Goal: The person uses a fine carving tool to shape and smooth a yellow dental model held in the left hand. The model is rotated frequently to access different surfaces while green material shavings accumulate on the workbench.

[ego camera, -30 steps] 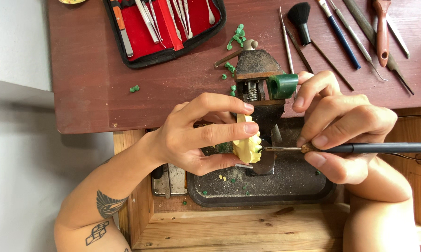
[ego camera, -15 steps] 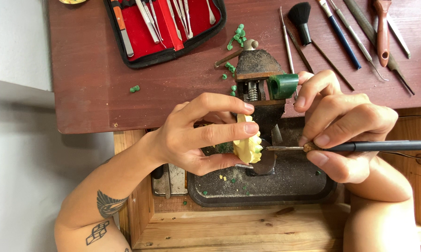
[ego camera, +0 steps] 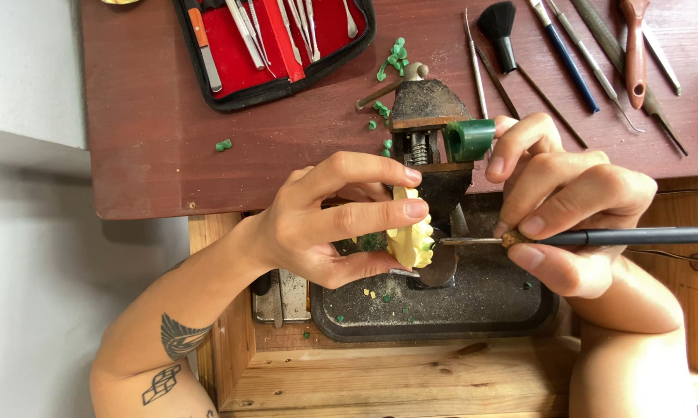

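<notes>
Now the left hand [ego camera: 318, 224] pinches a pale yellow carved piece [ego camera: 409, 241], and the right hand [ego camera: 569, 205] grips a thin black tool [ego camera: 627, 237]. Its metal tip [ego camera: 461, 241] sits just beside the piece. Small, slow touches would work best.

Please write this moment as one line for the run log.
left hand: holds pale carved piece | right hand: holds dark-handled tool, tip at piece | below: dark tray | behind: small vise

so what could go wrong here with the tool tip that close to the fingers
The tool tip meets the yellow piece right beside the left hand fingertips, so a slip could jab them. The piece is pinched only by fingers, so pressure might twist or chip it. The right hand sits near the green block and could nudge it.
</notes>
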